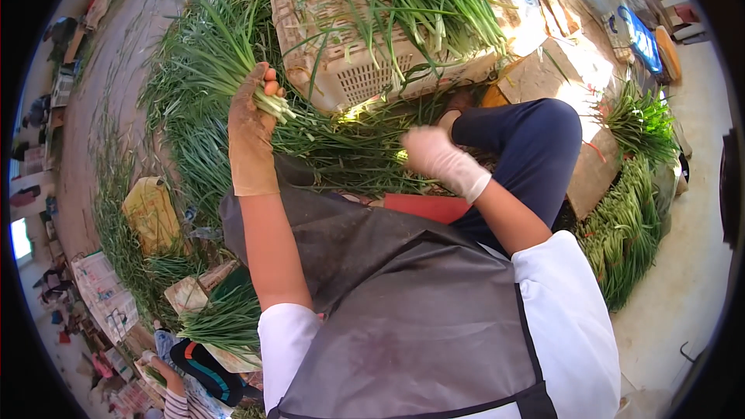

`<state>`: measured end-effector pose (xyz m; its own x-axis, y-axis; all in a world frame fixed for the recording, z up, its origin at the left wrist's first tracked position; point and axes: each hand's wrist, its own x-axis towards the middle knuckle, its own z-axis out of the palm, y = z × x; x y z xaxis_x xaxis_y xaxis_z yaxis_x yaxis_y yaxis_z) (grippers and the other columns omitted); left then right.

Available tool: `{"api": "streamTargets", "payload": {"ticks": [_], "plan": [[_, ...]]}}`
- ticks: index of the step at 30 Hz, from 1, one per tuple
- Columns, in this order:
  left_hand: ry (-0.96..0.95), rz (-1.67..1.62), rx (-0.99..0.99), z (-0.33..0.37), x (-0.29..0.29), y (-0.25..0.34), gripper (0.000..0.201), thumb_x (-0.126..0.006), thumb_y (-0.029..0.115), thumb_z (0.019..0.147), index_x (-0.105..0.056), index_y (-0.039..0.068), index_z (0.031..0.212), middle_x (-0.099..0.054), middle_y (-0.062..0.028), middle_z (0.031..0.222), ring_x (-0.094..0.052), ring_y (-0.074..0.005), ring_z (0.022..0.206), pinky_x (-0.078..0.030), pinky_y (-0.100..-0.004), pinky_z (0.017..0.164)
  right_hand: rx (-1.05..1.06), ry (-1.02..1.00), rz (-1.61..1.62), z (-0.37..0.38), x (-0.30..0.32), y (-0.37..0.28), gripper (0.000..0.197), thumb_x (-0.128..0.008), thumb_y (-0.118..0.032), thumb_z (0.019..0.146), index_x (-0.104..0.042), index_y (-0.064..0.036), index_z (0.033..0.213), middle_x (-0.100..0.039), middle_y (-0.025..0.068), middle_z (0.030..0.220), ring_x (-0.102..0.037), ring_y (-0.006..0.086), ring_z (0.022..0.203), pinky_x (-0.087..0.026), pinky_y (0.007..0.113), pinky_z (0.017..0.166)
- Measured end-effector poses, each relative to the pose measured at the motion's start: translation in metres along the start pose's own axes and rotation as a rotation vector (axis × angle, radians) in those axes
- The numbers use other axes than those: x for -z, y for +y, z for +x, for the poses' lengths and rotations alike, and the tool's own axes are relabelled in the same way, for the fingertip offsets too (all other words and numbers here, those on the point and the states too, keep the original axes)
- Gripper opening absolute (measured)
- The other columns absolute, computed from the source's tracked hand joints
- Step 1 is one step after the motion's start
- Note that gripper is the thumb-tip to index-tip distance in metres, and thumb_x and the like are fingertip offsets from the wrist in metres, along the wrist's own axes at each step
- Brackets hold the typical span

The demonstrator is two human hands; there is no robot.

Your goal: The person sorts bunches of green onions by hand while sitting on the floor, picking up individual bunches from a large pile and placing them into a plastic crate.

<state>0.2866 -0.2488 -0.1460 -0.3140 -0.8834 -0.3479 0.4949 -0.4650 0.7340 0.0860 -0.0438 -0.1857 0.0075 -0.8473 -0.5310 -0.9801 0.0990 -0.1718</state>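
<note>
Beside the pale plastic crate (318, 85), above heaped loose greens (194, 136), a bunch of long green stalks (221, 62) is gripped by the gloved left hand (254, 107); whether anything is held by the blurred right hand (434, 152) cannot be told.

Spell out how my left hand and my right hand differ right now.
The left hand grips a bunch of green stalks; the right hand shows no bunch, though blur hides whether it pinches anything small. The left wears a brown-stained glove; the right wears a cleaner, whitish glove. The left looks fairly sharp in the picture; the right is smeared. Both hands are gloved.
</note>
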Motion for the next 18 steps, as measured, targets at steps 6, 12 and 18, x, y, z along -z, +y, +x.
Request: {"api": "streamTargets", "payload": {"ticks": [6, 12, 18], "plan": [[0.046, 0.124, 0.037, -0.023, -0.04, -0.028, 0.025, -0.06, 0.012, 0.082, -0.054, -0.003, 0.1, -0.058, -0.0056, 0.074, -0.054, -0.0132, 0.058, -0.046, -0.0283, 0.059, -0.519, 0.537, 0.46, 0.103, 0.059, 0.028, 0.053, -0.058, -0.05, 0.075, -0.062, 0.0011, 0.086, -0.063, 0.0164, 0.077, -0.063, 0.029, 0.074, -0.049, 0.035, 0.063], [0.082, 0.199, 0.137, -0.026, -0.044, -0.058, 0.028, -0.062, 0.011, 0.079, -0.056, -0.006, 0.101, -0.062, -0.0115, 0.079, -0.059, -0.0148, 0.064, -0.05, -0.025, 0.057, -0.124, 0.557, 1.207, 0.094, 0.035, 0.022, 0.035, -0.054, -0.031, 0.08, -0.059, 0.0018, 0.09, -0.06, 0.0142, 0.073, -0.057, 0.0236, 0.068, -0.043, 0.033, 0.063], [0.222, 0.135, 0.164, 0.03, -0.058, -0.094, 0.023, -0.06, 0.009, 0.08, -0.06, -0.005, 0.098, -0.062, -0.0115, 0.086, -0.06, -0.0165, 0.072, -0.052, -0.0258, 0.06, -0.158, 0.54, 1.08, 0.085, 0.033, 0.019, 0.032, -0.048, -0.029, 0.083, -0.058, -0.0005, 0.094, -0.06, 0.0193, 0.083, -0.057, 0.0334, 0.08, -0.042, 0.038, 0.071]]}}
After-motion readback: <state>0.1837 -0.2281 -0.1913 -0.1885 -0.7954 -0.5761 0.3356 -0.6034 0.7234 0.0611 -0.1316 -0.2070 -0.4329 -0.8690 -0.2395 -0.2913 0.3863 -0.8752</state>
